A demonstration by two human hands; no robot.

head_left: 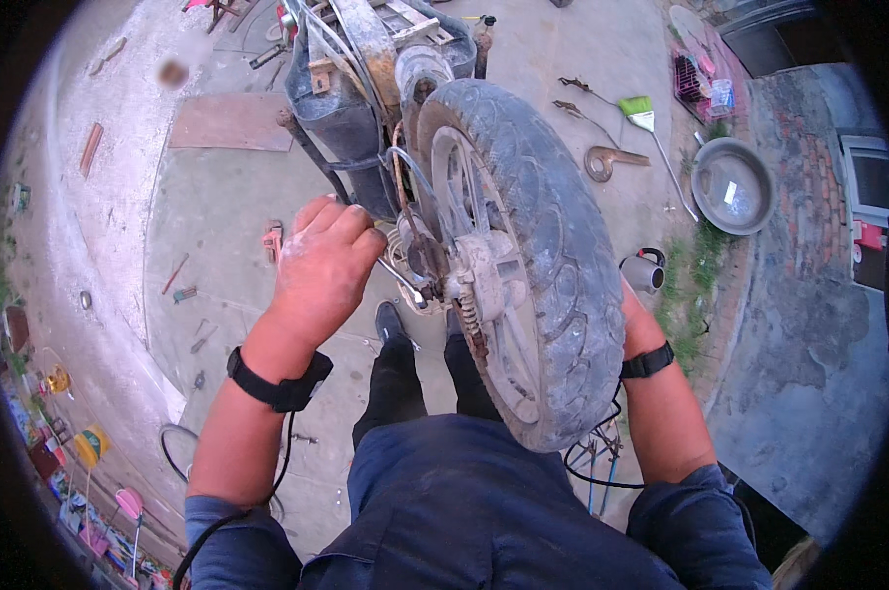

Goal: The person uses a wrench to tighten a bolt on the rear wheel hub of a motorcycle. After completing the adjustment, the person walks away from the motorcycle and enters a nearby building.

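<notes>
Head camera: open-air concrete ground (223, 182) spreads beneath the scene, a red tool (273, 241) lying on its left part.
Wall (803, 334): grey plaster, partly bared to brick, lining the ground's right edge.
Wheel (557, 236): worn and dusty, mounted on a motorbike frame (370, 44) over the ground's middle, its long axis slanting from upper left to lower right.
Basin (749, 202): grey and round, near the ground's right edge beside a broom (638, 108).
Hub (488, 265): at the wheel's center, right of the left hand (326, 258), the nearer of the two.
Left hand: fingers curled firmly around one end of a metal tool (401, 278).
Right hand (633, 303): mostly hidden behind the wheel's far side; its grip cannot be told.
Metal tool: slants down and right from the fist, its far end by the hub; whether it seats on a nut is unclear.
</notes>
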